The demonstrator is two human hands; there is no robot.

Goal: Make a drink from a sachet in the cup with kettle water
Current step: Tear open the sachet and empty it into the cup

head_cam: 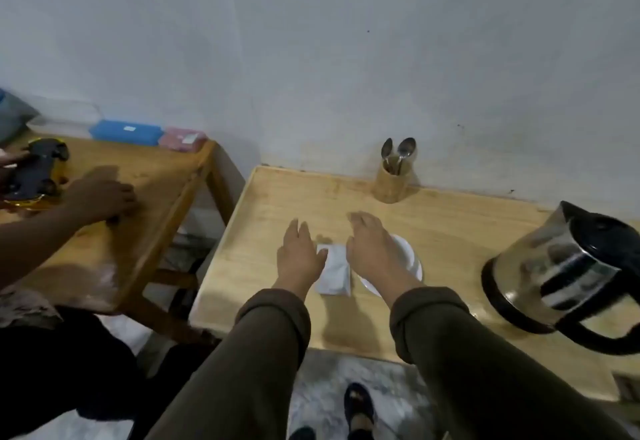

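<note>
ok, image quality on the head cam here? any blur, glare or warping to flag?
Head view: dim, flat indoor light, soft overall. Both hands, left hand and right hand, are slightly motion-blurred above the sachet. Wide-angle warp tilts the kettle at the right edge; its metal body shows streaky reflections. Faint shadows on the table.

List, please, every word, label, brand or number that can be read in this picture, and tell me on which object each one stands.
No text can be read anywhere in this picture.
White paper sachet between the left hand and the right hand: no print visible.
Small white label on the long blue plastic box: too small and blurred.
Small white label on the pink packet: too blurred.
Steel and black kettle: no marking visible.
</note>
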